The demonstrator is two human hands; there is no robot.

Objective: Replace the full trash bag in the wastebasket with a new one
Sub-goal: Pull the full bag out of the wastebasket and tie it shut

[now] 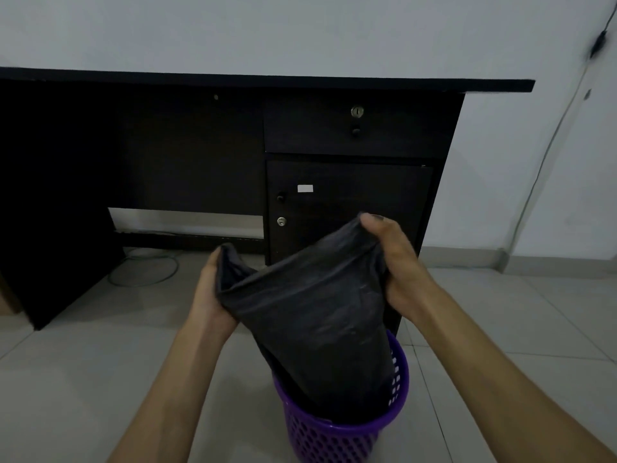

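A black trash bag [317, 312] hangs with its lower end inside a purple mesh wastebasket [337, 436] on the tiled floor at the bottom centre. My left hand [208, 289] grips the bag's top edge on the left. My right hand [397, 262] grips the top edge on the right, held a little higher. The bag's mouth is stretched between the two hands. What lies inside the bag and at the basket's bottom is hidden.
A dark desk [267, 83] stands against the white wall, its drawer and locked cabinet door [347, 208] right behind the basket. A cable loop [143, 269] lies on the floor under the desk. Another cable [547, 152] runs down the wall at right.
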